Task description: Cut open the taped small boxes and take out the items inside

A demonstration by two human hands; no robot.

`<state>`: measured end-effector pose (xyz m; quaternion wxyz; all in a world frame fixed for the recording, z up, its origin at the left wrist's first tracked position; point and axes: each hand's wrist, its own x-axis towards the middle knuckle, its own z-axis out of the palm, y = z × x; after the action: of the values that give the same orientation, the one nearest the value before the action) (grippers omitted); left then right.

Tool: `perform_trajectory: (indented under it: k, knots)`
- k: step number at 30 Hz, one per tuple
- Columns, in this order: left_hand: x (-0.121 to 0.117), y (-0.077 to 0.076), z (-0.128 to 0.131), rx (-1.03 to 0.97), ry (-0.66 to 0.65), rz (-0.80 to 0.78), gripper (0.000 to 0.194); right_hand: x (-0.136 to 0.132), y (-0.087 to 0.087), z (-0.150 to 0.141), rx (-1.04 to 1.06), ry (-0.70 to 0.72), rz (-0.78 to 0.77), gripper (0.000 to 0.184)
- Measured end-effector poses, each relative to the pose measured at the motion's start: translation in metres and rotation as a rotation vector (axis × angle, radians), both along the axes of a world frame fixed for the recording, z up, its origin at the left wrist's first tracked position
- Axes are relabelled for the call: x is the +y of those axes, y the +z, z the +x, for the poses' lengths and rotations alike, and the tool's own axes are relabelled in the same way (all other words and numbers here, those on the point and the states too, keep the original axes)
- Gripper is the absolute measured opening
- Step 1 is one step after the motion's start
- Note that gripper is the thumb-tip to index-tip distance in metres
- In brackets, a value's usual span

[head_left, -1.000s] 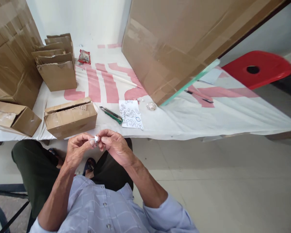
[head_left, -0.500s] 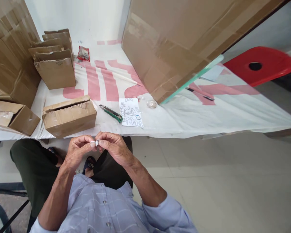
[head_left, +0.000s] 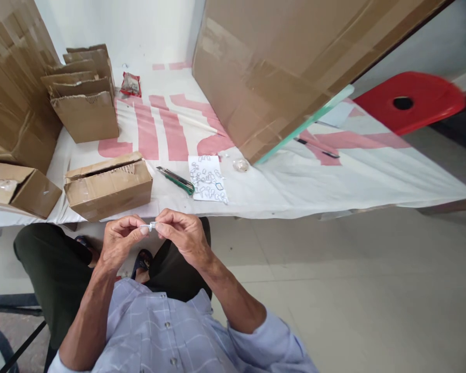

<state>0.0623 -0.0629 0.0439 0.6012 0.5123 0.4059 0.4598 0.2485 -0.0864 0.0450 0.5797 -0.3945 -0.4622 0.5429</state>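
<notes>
My left hand (head_left: 119, 241) and my right hand (head_left: 185, 237) meet in front of the table's near edge. Between their fingertips is a small whitish, partly shiny piece (head_left: 151, 226), too small to name. Thumb and fingers of each hand pinch one end of it. On the table beyond lies a white sheet (head_left: 213, 176) with several small wire-like loops or outlines on it; I cannot tell which. Left of the sheet, a green utility knife (head_left: 178, 181) has its blade end pointing away to the left. A small clear packet (head_left: 241, 165) lies right of the sheet.
An opened cardboard box (head_left: 112, 191) stands at the table's front, with another box (head_left: 39, 194) to its left. Behind are upright cartons (head_left: 85, 116) and a red packet (head_left: 131, 84). A large carton (head_left: 279, 67) rises back right, near a pen-like item (head_left: 317, 148) and red stool (head_left: 415, 101).
My hands have drawn slightly apart, so more of the small whitish piece shows between the fingertips. The view has shifted a little; the things on the table lie as before.
</notes>
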Motion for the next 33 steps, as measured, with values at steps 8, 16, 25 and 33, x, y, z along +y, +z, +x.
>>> perform_trajectory:
  k: [8, 16, 25, 33]
  knots:
    - [0.001, 0.005, 0.003, 0.061, 0.037, 0.278, 0.016, -0.001, 0.009, 0.014, -0.344, -0.185, 0.235, 0.018]
    - [-0.002, 0.011, 0.023, 0.081, 0.057, 0.293, 0.02, -0.006, 0.009, 0.015, -0.259, -0.037, 0.176, 0.016]
    - [-0.001, 0.013, 0.028, -0.048, 0.091, 0.073, 0.027, -0.006, 0.01, 0.018, -0.036, 0.057, 0.005, 0.03]
    - [-0.002, 0.012, 0.028, -0.15, 0.116, 0.143, 0.028, -0.008, 0.008, 0.017, -0.105, -0.01, 0.032, 0.02]
